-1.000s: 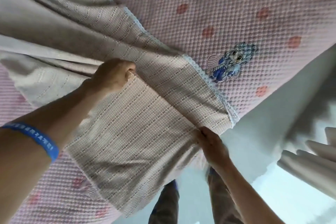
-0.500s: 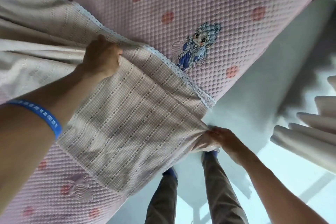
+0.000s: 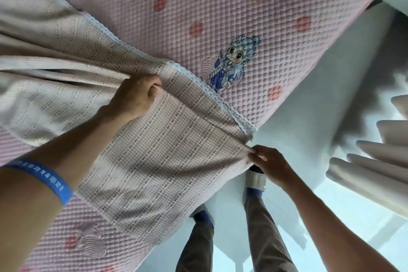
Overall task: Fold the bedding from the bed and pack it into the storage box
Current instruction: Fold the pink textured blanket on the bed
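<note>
A beige checked blanket with a white lace edge lies partly folded across the pink quilted mattress pad. My left hand, its arm wearing a blue wristband, grips a bunched fold of the blanket near the middle. My right hand pinches the blanket's corner at the bed's edge, holding it stretched. No storage box is in view.
The pad carries a cartoon girl print and red flower spots. The bed's white side drops to a pale floor. Cream curtains hang at the right. My legs and slippers stand beside the bed.
My right hand has drawn the blanket corner outward over the bed's edge. My left hand keeps its grip on the fold. The view has shifted, bringing the cartoon print closer to centre.
</note>
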